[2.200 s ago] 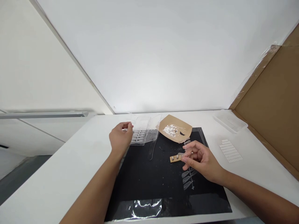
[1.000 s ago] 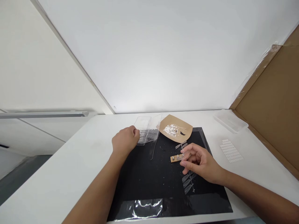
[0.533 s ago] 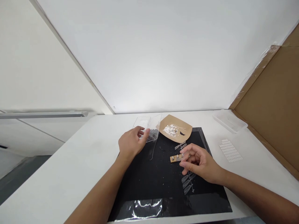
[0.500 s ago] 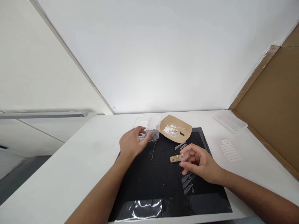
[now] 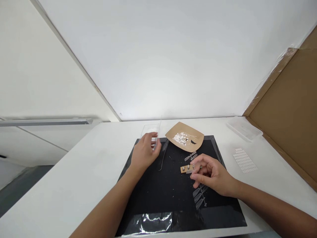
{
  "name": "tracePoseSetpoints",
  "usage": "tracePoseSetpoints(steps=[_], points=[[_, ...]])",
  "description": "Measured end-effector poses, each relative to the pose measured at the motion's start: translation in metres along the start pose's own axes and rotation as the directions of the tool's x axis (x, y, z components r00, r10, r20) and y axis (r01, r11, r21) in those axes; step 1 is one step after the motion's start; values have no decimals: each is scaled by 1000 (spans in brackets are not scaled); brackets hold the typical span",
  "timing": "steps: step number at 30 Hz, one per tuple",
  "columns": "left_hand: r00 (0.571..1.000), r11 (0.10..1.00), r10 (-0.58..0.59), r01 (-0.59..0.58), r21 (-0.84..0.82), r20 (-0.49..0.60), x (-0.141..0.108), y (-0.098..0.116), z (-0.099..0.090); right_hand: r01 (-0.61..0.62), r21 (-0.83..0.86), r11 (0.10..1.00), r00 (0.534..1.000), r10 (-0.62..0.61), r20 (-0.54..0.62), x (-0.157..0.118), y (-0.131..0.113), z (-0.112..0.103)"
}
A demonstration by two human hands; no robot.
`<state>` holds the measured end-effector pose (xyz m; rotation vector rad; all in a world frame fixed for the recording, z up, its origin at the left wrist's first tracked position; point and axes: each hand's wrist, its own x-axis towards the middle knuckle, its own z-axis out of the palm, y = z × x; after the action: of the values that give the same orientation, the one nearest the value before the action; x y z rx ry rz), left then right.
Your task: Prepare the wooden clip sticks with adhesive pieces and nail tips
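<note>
My left hand (image 5: 145, 151) is closed on a clear plastic box (image 5: 150, 129) at the back left of the black mat (image 5: 158, 195); its thin lid stands up on edge. My right hand (image 5: 213, 175) hovers over the right part of the mat, thumb and fingertips brought close together; what they hold, if anything, is too small to make out. Beside those fingertips lies a small wooden strip (image 5: 183, 169) with metal studs, its right end hidden. Clear nail-shaped tips on a stem (image 5: 198, 197) lie below my right hand, and more (image 5: 191, 156) lie above it.
Behind the mat's back edge, a brown paper tray (image 5: 170, 134) holds white bits and a black piece. A sheet of small white tabs (image 5: 245, 160) and a clear shallow container (image 5: 244, 129) lie to the right, near a cardboard wall (image 5: 287, 115). A thin wire (image 5: 162, 160) curves across the mat.
The clear box's lid has swung from a rightward lean to nearly upright, and my left hand has closed on the box. My right hand has hardly moved.
</note>
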<state>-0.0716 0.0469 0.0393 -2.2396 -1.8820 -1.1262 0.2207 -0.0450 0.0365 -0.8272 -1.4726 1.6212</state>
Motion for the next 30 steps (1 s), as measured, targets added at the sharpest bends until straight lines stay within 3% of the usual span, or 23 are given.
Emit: tracePoseSetpoints(steps=[3,6,8,11,15,19,21,24,30], points=[[977,985,-168,171,16,-131,4,2,-6,0,0,1000,1000,0,2,-1,-2,0],[954,973,-173,204,107,-243,8,-2,-11,4,-4,1000,1000,-4,3,-1,-3,0],[956,961,-154,204,189,-248,10,-9,-11,3,-9,1000,1000,-3,3,-2,-3,0],[974,924,-155,203,324,-168,13,-21,-9,-1,-16,1000,1000,1,8,-2,-3,-1],[976,881,-218,189,433,18,13,-27,-5,3,-18,1000,1000,-2,19,-1,-3,-1],[888,852,-395,259,455,233,10,-21,-4,-1,-25,1000,1000,2,25,-2,-3,0],[850,844,-427,253,473,309,9,-19,-4,-5,-29,1000,1000,6,25,-2,-2,-1],[837,838,-435,242,489,332,11,-20,-5,-15,-36,999,999,17,35,-2,-1,-1],[842,827,-481,345,444,242,18,-33,-7,-20,-47,999,998,23,62,-1,0,0]])
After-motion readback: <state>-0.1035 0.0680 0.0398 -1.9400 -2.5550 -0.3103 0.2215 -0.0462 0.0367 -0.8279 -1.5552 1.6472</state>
